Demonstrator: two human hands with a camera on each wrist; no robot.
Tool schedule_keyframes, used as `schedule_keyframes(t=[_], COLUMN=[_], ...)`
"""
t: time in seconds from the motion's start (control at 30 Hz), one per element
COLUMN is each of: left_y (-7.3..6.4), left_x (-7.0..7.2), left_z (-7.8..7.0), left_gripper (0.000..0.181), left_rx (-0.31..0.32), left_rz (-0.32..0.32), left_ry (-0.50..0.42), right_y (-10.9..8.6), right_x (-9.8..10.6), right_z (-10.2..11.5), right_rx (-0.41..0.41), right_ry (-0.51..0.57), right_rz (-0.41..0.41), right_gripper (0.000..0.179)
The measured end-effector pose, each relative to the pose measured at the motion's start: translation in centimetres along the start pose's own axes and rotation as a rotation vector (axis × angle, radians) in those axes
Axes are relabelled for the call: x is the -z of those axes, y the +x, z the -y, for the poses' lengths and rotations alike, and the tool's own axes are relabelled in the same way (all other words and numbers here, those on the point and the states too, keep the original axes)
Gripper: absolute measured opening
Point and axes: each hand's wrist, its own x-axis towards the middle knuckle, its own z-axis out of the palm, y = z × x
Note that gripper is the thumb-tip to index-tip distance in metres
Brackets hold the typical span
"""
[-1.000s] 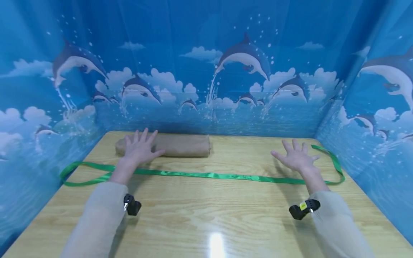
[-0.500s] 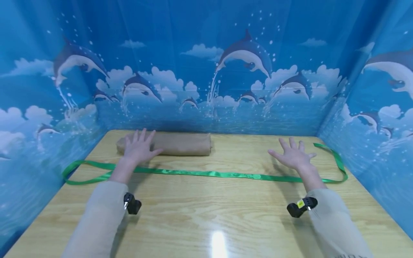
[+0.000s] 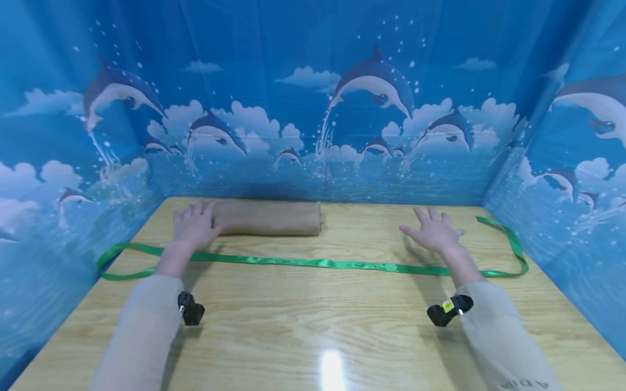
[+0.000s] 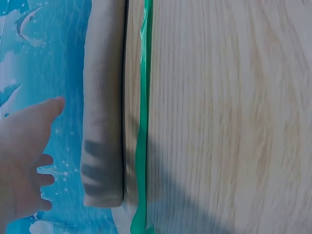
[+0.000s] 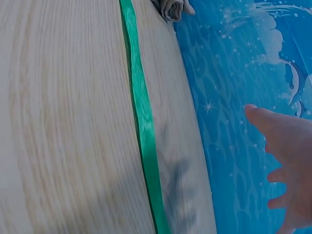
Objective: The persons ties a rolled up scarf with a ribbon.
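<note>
A rolled-up brown cloth (image 3: 274,218) lies along the back left of the table, its layered end visible in the right wrist view (image 5: 170,9). My left hand (image 3: 194,227) hovers at its left end with fingers spread. The left wrist view has that hand (image 4: 22,156) apart from the roll (image 4: 103,112) and its shadow falling on it. In front of the roll runs a long green satin ribbon (image 3: 293,263), looped at the left and bent back at the right. My right hand (image 3: 434,232), fingers spread and holding nothing, is over the table just behind the ribbon's right part.
The wooden table (image 3: 303,320) is bordered at the back and both sides by a blue dolphin-print curtain (image 3: 274,179). A small black camera sits on each wrist, the left one (image 3: 191,309) and the right one (image 3: 449,310).
My left hand has moved left along the roll, uncovering more of it. My right hand has drifted a little to the left. The roll and ribbon lie as before.
</note>
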Motion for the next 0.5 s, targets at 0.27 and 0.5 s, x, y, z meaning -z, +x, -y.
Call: schedule_keyframes(t=[0.27,0.5], left_y=[0.2,0.1], left_x=[0.8,0.7], left_z=[1.1,2.3], left_gripper=[0.063,0.047], left_rx=[0.053,0.095], left_rz=[-0.047,-0.093], left_ry=[0.048,-0.024], right_y=[0.7,1.3], right_x=[-0.3,-1.2], right_z=[2.5,5.0], right_rx=[0.052,0.126], right_ry=[0.009,0.082], right_rz=[-0.045,-0.11], right_gripper=[0.082,0.069])
